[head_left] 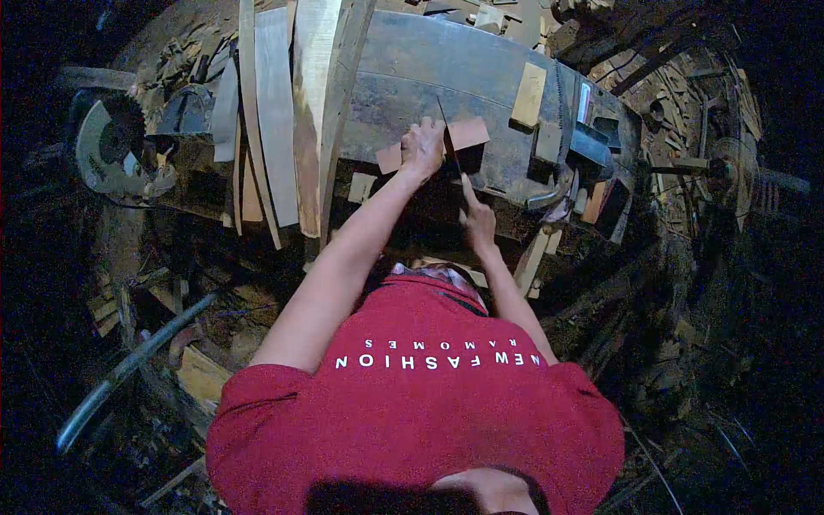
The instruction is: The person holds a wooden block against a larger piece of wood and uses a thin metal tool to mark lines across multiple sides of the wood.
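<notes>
A reddish piece of wood [469,131] lies slantwise near the front edge of the worn workbench [403,90]. My left hand [422,149] is closed over its middle and presses it down, the fingers curled at the far side. In my right hand [479,225] is the handle end of a handsaw [451,144], mostly hidden by the fingers. The thin dark blade crosses the wood just right of my left hand, its tip pointing away from me. How deep the blade sits in the wood cannot be made out.
Long boards [275,112] lean across the bench on the left. A pale wood block [529,96] rests right of the saw, with a blue metal tool [590,144] beyond it. A round-bladed machine [107,150] stands far left. Wood scraps litter the dark floor.
</notes>
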A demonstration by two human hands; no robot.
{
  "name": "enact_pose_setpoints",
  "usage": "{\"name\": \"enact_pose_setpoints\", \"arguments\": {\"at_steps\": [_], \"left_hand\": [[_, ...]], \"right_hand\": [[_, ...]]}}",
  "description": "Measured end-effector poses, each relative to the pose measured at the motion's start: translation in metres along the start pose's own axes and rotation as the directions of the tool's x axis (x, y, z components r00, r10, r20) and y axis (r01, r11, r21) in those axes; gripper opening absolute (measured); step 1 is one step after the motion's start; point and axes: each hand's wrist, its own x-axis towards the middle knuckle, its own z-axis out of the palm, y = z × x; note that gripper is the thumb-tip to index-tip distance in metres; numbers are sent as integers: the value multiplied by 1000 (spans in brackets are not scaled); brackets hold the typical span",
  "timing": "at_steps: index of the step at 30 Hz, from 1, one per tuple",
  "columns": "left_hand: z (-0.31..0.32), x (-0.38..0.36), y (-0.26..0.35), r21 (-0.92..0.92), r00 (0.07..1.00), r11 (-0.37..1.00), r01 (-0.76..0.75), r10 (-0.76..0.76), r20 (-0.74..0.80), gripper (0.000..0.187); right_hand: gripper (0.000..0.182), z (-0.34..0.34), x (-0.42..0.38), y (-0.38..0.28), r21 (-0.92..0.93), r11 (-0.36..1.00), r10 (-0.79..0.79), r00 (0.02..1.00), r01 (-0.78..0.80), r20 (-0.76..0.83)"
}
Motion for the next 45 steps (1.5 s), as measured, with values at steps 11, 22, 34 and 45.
{"name": "enact_pose_setpoints", "arguments": {"at_steps": [11,22,34,45], "left_hand": [[12,0,-6,9,1000,1000,-11,11,-16,16],[12,5,-5,16,999,1000,3,-3,32,21],[2,5,-2,-34,999,999,37,-36,31,19],[3,2,-2,-45,998,999,31,-28,61,21]], "right_hand": [[72,16,88,-4,69,986,-146,987,151,-66],[71,2,22,0,10,1000,-17,999,17,-29],[74,-7,4,-3,40,996,73,996,-75,51],[68,26,84,10,119,978,-154,980,170,-128]]}}
